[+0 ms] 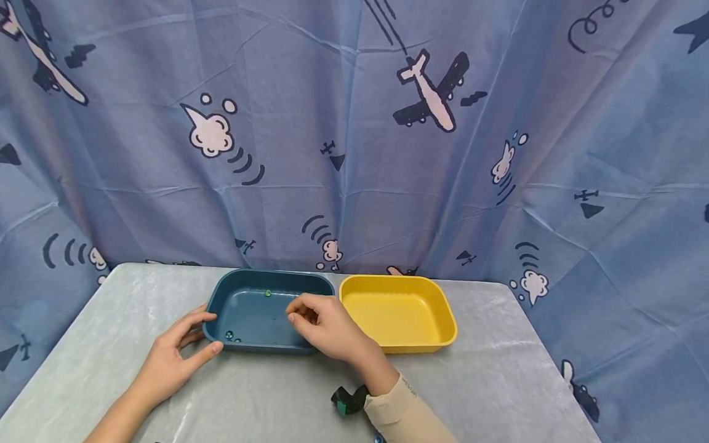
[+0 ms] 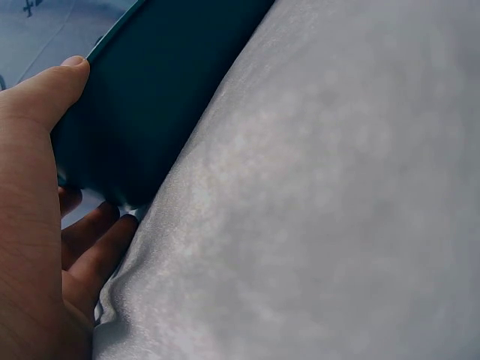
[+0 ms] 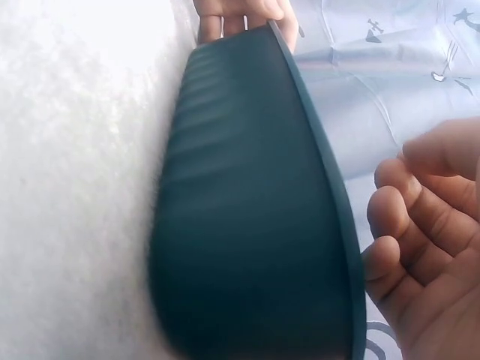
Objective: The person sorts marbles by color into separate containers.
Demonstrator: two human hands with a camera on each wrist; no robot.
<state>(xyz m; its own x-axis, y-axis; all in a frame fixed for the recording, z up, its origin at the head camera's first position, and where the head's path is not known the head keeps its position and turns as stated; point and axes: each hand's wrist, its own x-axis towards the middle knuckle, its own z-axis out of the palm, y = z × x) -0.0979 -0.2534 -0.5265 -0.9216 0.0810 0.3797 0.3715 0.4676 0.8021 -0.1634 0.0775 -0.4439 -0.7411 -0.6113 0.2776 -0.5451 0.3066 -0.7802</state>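
My left hand [image 1: 172, 363] grips the left end of a dark teal tray [image 1: 271, 349], thumb at its front rim and fingers round its left side. In the left wrist view the thumb [image 2: 64, 86] presses near the rim. Inside the tray lie a small green glass marble [image 1: 268, 293] at the back and two darker marbles [image 1: 229, 335] at the front left. Over the tray's right part is my right hand [image 1: 327, 326], its fingers curled. The right wrist view shows the thumb [image 3: 442, 146] meeting the index fingertip; no held thing shows between them.
A yellow tray [image 1: 399, 349] stands close to the teal tray's right side. Both sit on a table with a pale cloth [image 1: 266, 394]. Behind hangs a blue curtain [image 1: 288, 154] with printed planes. A black and green device [image 1: 349, 400] is beside the right wrist.
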